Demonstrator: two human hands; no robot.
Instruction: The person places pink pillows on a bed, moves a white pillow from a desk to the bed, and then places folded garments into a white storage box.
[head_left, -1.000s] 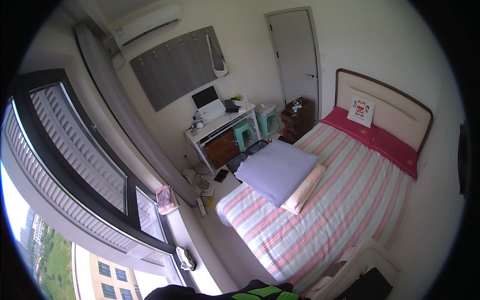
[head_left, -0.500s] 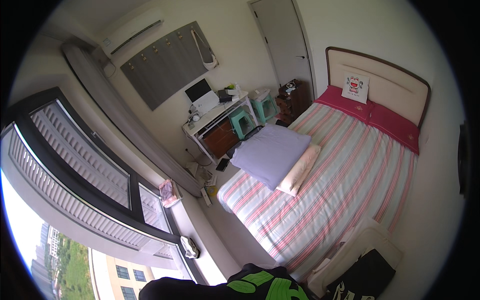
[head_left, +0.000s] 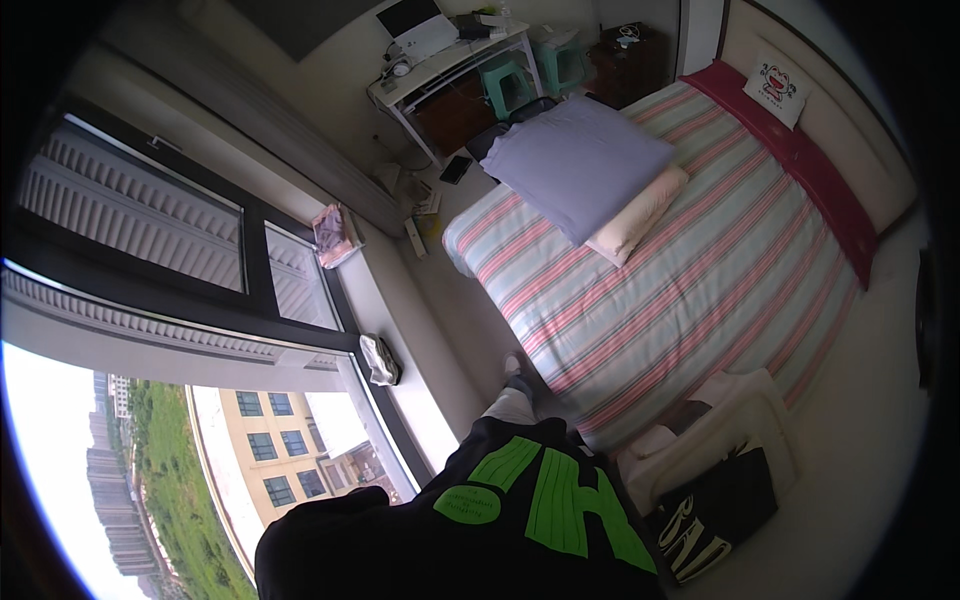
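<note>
Neither of my hands shows in the head view. My black shirt (head_left: 400,550) with green print fills the lower middle, and its dark sleeve at the left hides whatever lies below it. One of my legs, in pale trousers (head_left: 513,404), stands on the floor between the window wall and the bed. Just right of me is the bed with a striped sheet (head_left: 740,260). On its near-left part lie a folded lavender quilt (head_left: 580,160) and a cream pillow (head_left: 640,218) partly under it.
A beige chair-like seat (head_left: 785,425) with a black printed cloth (head_left: 725,505) stands at the bed's foot. To the left, the windowsill (head_left: 405,390) holds a small pink package (head_left: 335,237) and a grey-white bundle (head_left: 379,360). A desk (head_left: 450,72) and green stools (head_left: 507,88) stand at the back.
My view has tilted downward, so the room sits higher in the picture. More of my shirt and my leg have come into sight; the bed's things have not moved.
</note>
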